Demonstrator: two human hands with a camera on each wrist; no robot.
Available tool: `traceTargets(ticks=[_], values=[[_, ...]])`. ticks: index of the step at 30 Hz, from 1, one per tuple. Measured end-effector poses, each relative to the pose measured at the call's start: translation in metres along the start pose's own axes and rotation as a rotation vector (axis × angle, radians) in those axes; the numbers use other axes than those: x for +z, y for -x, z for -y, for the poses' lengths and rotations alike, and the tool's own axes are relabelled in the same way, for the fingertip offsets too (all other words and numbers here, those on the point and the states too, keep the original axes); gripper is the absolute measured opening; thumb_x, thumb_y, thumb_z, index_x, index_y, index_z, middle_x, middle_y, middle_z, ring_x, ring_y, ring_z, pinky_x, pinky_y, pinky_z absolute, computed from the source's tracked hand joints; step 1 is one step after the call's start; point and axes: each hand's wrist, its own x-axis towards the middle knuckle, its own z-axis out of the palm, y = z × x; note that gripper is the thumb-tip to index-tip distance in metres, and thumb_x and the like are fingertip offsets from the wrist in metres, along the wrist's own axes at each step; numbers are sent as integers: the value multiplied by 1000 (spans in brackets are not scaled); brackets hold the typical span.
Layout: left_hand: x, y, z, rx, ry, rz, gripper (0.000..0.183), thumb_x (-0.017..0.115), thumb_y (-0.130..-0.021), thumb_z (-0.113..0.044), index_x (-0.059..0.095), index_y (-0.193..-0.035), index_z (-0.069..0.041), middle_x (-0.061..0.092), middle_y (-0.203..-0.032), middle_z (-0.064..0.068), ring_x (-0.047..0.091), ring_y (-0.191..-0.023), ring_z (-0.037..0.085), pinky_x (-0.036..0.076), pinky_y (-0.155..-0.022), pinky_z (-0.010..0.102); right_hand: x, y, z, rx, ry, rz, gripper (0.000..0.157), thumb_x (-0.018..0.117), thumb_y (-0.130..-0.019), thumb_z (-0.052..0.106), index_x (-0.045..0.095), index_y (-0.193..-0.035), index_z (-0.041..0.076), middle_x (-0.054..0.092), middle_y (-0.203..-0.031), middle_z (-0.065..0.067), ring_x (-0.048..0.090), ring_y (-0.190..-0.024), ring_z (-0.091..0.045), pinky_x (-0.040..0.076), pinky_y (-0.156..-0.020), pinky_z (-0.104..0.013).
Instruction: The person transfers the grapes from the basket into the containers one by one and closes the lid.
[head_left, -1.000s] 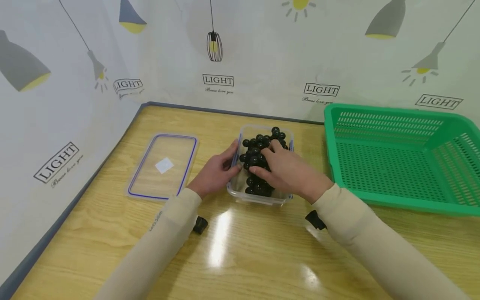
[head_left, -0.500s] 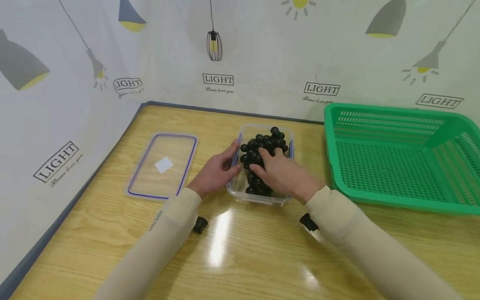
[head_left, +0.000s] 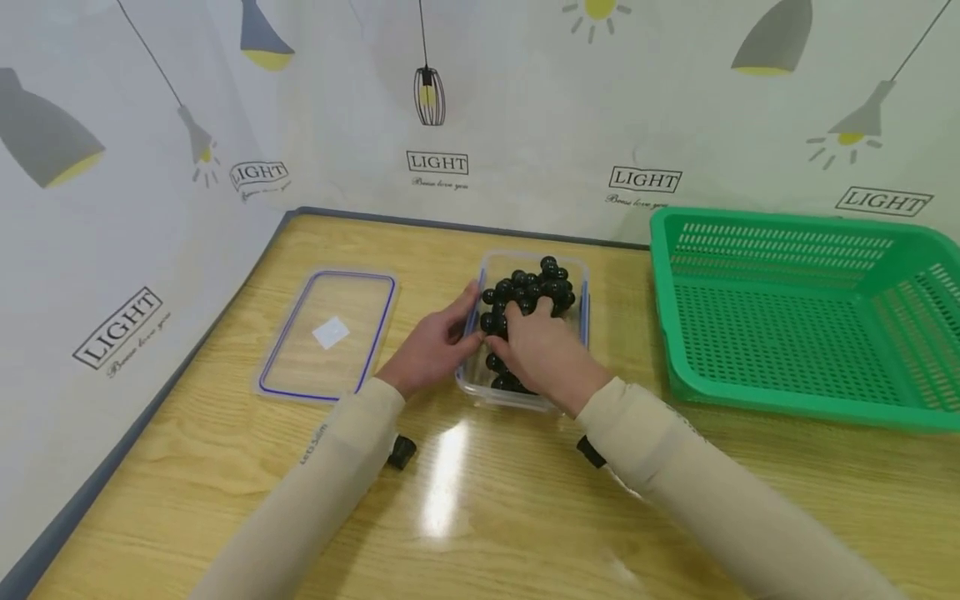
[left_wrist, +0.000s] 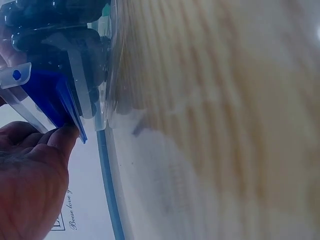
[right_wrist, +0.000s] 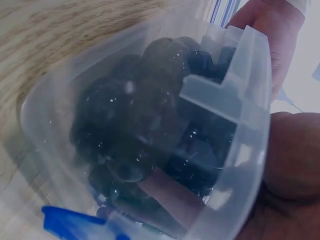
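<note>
A clear plastic food container [head_left: 480, 390] with blue side clips stands at the middle of the table. Inside it lies a bunch of dark grapes [head_left: 520, 282], heaped above the rim at the far end. My left hand [head_left: 429, 350] holds the container's left side, thumb at the rim. In the left wrist view its fingers bear on a hanging blue clip [left_wrist: 50, 97]. From above, my right hand [head_left: 543, 350] reaches into the container and grips the grapes, thumb apart from the bent fingers. The right wrist view shows one finger [right_wrist: 175, 197] through the cloudy wall, among the grapes.
The container's lid [head_left: 288, 354], clear with a blue seal and a white label, lies flat to the left. A large green slotted basket [head_left: 678, 367] stands at the right. Behind the wooden table [head_left: 495, 500] hangs a wall covering printed with lamps.
My right hand has shifted left and a little towards me over the grapes, which have moved slightly. The left hand stays at the container's side.
</note>
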Motion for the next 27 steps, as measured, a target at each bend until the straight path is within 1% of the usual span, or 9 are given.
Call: traceTargets(ticks=[6,10,15,17,18,20,21,24,27], values=[[0,-1,-2,5,11,-6,68,54,-102,-14,15,-158,-19,14,-161,-3,35,-138,28,35,-109,34,-5,-1,-2,26,-42,29,63,44,-105,41,41,-144,-9,43,-129,-46,68,-67,-40,59,-56,-42],[0,1,-2,-22,5,-14,67,54,-102,-16,16,-158,-20,15,-160,-4,35,-138,27,35,-109,34,-5,0,-1,28,-70,48,68,37,-105,45,36,-147,-8,39,-132,-47,67,-64,-38,59,-59,-42],[2,1,0,-30,14,-13,61,48,-105,-19,17,-157,-20,15,-160,-5,28,-141,23,31,-112,36,-8,0,0,84,-199,171,65,21,-108,43,15,-156,0,19,-146,-46,66,-87,-44,56,-79,-49],[2,1,0,-34,16,-18,59,46,-106,-20,17,-157,-20,16,-159,-6,25,-142,21,29,-113,37,-11,0,-1,105,-254,214,60,20,-108,39,12,-158,7,12,-149,-44,67,-85,-41,53,-82,-49],[1,1,0,-38,16,-20,59,45,-106,-20,17,-157,-21,16,-159,-7,24,-143,20,28,-113,37,-12,0,-2,99,-258,222,58,21,-109,37,12,-158,9,12,-149,-44,67,-78,-38,54,-79,-48],[0,2,1,-45,21,-25,58,44,-106,-20,18,-157,-21,16,-159,-8,23,-143,19,27,-114,38,-12,1,-3,49,-214,197,55,25,-109,33,16,-158,10,19,-146,-46,66,-63,-34,56,-68,-45],[-1,2,1,-46,26,-27,57,43,-106,-20,18,-157,-21,16,-159,-8,23,-143,19,26,-114,39,-11,2,-2,17,-165,169,54,27,-109,33,20,-158,10,27,-142,-47,65,-63,-34,56,-64,-45],[-1,2,1,-34,47,-25,56,41,-106,-16,19,-157,-20,16,-160,-6,21,-144,19,23,-115,39,-4,2,1,-38,-4,54,52,31,-108,35,33,-154,10,44,-128,-46,65,-76,-42,57,-61,-48],[0,2,0,-16,71,-20,55,41,-105,-13,20,-157,-18,16,-160,-4,20,-144,19,20,-116,37,4,2,4,-41,121,-43,49,35,-108,36,43,-150,13,53,-119,-41,61,-94,-50,57,-67,-53]])
